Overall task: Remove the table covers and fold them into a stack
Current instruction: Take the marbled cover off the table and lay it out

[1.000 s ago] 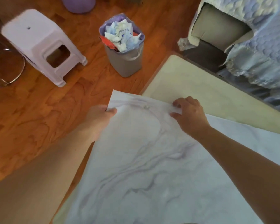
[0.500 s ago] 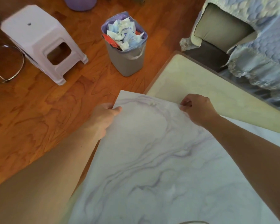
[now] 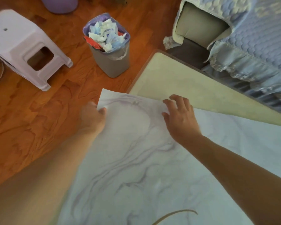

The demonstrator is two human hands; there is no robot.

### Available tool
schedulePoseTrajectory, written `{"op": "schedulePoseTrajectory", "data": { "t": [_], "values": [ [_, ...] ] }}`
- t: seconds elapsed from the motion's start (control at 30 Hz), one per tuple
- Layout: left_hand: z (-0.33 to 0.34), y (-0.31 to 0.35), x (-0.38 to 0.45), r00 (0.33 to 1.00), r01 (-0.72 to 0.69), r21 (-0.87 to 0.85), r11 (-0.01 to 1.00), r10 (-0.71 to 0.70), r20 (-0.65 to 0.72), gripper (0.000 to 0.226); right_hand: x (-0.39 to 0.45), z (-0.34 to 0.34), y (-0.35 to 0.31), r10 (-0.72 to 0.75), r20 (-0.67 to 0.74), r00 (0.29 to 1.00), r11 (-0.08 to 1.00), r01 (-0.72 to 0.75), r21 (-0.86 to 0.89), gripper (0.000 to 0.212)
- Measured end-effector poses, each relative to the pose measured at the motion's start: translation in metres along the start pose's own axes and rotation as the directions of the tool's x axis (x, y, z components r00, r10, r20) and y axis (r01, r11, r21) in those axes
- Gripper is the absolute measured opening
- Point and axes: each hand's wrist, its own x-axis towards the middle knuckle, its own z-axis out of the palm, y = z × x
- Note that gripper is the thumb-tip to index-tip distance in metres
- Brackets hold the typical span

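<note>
A white table cover with grey-purple marble veins [image 3: 136, 168] lies over the near part of a cream-topped table [image 3: 177, 82], whose far corner is bare. The cover's far left corner sticks out past the table's left edge. My left hand [image 3: 92, 119] pinches that edge of the cover, thumb on top. My right hand [image 3: 180, 117] rests on the cover's far edge with fingers spread, fingertips at the fold line where the bare tabletop starts.
On the wooden floor to the left stand a grey waste bin full of paper [image 3: 109, 46] and a white plastic stool [image 3: 23, 47]. A sofa with a blue quilted throw [image 3: 250, 38] sits close behind the table's far edge. A purple round object [image 3: 58, 4] is at the top.
My right hand has gone from a closed grip on the cover's far edge to spread fingers lying on it. My left hand still holds the left edge, shifted slightly.
</note>
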Motion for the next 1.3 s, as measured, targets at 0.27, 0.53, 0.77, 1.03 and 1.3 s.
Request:
{"op": "schedulePoseTrajectory", "data": {
  "t": [0.27, 0.53, 0.77, 1.03, 1.3],
  "values": [
    [0.078, 0.068, -0.135, 0.743, -0.633, 0.428, 0.645, 0.661, 0.103, 0.076, -0.152, -0.032, 0.126, 0.345, 0.148, 0.927, 0.939, -0.339, -0.066, 0.053],
    [0.197, 0.174, -0.255, 0.590, -0.806, 0.297, 0.512, 0.656, 0.470, 0.075, -0.270, -0.090, 0.319, 0.832, 0.119, 0.541, 0.553, -0.827, -0.105, 0.061],
    [0.280, 0.228, -0.344, 0.611, -0.778, 0.456, 0.433, 0.348, 0.711, 0.115, -0.392, -0.124, 0.449, 0.954, 0.181, 0.239, 0.247, -0.969, -0.025, 0.062],
    [0.284, 0.266, -0.360, 0.709, -0.666, 0.596, 0.448, 0.133, 0.693, 0.131, -0.441, -0.131, 0.477, 0.985, 0.087, 0.151, 0.140, -0.983, 0.123, 0.063],
    [0.286, 0.265, -0.368, 0.736, -0.636, 0.596, 0.490, 0.155, 0.659, 0.131, -0.472, -0.138, 0.502, 0.982, 0.171, 0.080, 0.001, -0.909, 0.417, 0.022]
  ]
}}
